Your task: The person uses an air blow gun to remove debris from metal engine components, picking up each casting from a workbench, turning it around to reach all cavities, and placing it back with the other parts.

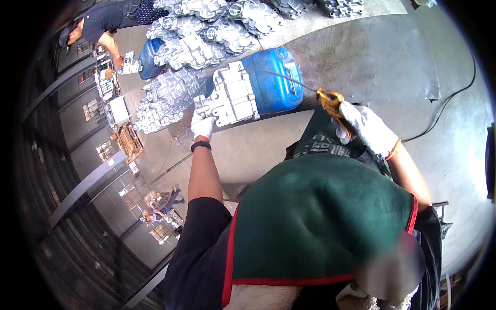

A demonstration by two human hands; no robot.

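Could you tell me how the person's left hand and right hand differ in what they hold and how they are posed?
The left hand grips a grey metal casting, propped against a blue canister; the right hand grips an orange-handled tool with a thin nozzle. The left arm reaches further ahead, towards the pile of castings; the right hand stays nearer the green apron. Both wear white work gloves.

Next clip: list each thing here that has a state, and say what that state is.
Left hand: gloved, gripping the metal casting.
Metal casting: held up, resting against the blue drum.
Blue drum: lying on its side.
Right hand: gloved, closed around the orange tool.
Orange tool: held, thin nozzle aimed at the casting.
Pile of castings: stacked loosely on the floor.
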